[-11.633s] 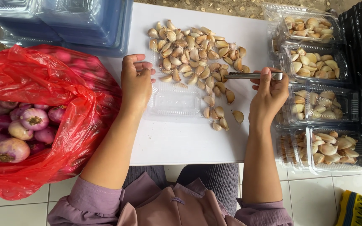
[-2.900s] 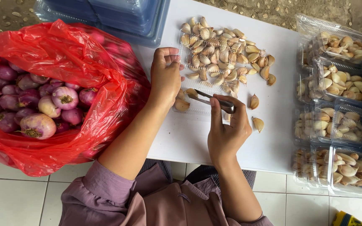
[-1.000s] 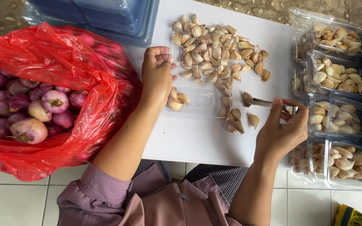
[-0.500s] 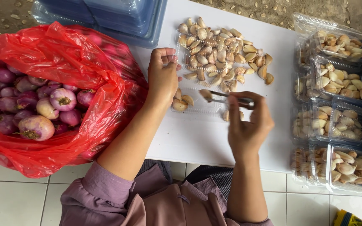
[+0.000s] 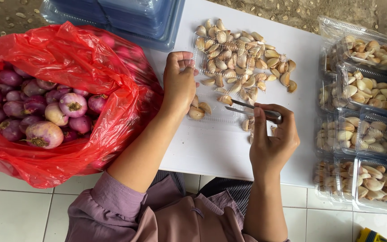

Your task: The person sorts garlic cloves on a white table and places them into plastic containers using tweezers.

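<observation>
My left hand [image 5: 179,83] grips the edge of an open clear plastic container [image 5: 220,114] on the white table [image 5: 211,148]; a few garlic cloves [image 5: 197,110] lie inside it by my palm. In my right hand [image 5: 272,141] are metal tongs [image 5: 251,108], whose tips pinch a garlic clove [image 5: 225,99] over the container. A loose pile of garlic cloves [image 5: 240,58] is spread on the table just beyond both hands.
A red plastic bag [image 5: 63,58] full of purple shallots [image 5: 41,112] sits at the left. Stacked blue-tinted clear trays [image 5: 126,18] stand at the back. Several closed clear containers filled with garlic [image 5: 363,130] line the right edge. White floor tiles [image 5: 19,210] show below.
My right hand went out to the cloves on the right, then swung back left with a clove in the tongs, which now reach over the container. My left hand stayed on the container.
</observation>
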